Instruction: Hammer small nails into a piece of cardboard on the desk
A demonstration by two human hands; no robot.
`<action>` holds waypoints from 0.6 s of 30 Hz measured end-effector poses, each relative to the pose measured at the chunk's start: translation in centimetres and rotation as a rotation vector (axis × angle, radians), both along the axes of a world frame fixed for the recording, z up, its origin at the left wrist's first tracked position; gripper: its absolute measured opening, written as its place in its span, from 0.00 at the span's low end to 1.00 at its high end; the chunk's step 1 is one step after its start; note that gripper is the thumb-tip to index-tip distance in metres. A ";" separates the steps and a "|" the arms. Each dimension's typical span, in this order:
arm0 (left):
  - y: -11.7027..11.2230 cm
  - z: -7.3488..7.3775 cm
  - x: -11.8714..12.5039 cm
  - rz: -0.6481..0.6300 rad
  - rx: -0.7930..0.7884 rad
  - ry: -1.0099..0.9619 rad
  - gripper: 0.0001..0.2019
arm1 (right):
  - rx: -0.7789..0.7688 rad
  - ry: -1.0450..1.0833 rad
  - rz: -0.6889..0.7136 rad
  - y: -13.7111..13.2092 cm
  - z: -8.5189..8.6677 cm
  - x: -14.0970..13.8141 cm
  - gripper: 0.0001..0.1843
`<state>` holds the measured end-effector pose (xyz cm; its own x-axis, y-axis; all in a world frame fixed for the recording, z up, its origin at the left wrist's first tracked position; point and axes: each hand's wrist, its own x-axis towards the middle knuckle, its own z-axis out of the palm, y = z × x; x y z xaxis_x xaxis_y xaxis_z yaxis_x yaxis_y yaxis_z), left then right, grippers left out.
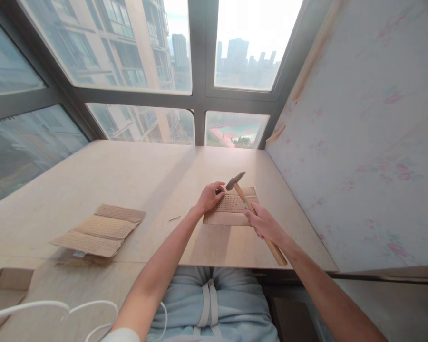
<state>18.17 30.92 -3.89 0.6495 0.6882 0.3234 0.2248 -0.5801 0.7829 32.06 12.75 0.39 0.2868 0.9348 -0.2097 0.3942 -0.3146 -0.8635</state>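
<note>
My right hand (266, 221) is wrapped round the wooden handle of a hammer (236, 181), whose metal head is raised near my left fingers. My left hand (209, 196) is closed at the left edge of a cardboard piece (231, 219), with a small dark object (219, 191) between thumb and fingers; its kind is too small to tell. Rows of small punched holes run across the middle of that cardboard, which lies flat on the table. To the left of my left forearm lies a thin metal pin or nail (174, 218).
A creased cardboard sheet (105, 223) covered in rows of holes lies on the wooden table (139, 166) at left. More cardboard (14, 279) and a white cable (53, 304) are at lower left. Windows border the far side; a flowered wall (360, 142) stands at right.
</note>
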 end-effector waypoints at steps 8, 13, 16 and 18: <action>0.3 0.1 0.2 -0.005 -0.005 0.016 0.16 | 0.022 0.053 -0.016 0.0 0.9 -0.1 0.12; 0.2 0.6 0.4 -0.001 0.014 0.069 0.16 | 0.008 0.057 -0.004 -0.1 0.5 -0.2 0.11; 0.0 0.7 0.4 0.020 0.020 0.055 0.14 | 0.017 0.052 -0.004 -0.1 0.4 -0.3 0.11; -0.2 0.6 0.3 0.027 0.017 0.027 0.13 | 0.028 0.052 0.000 -0.2 0.4 -0.3 0.11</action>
<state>18.47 30.75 -3.25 0.6390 0.7003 0.3181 0.2615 -0.5868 0.7664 31.73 12.58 0.81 0.2766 0.9404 -0.1978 0.3486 -0.2900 -0.8913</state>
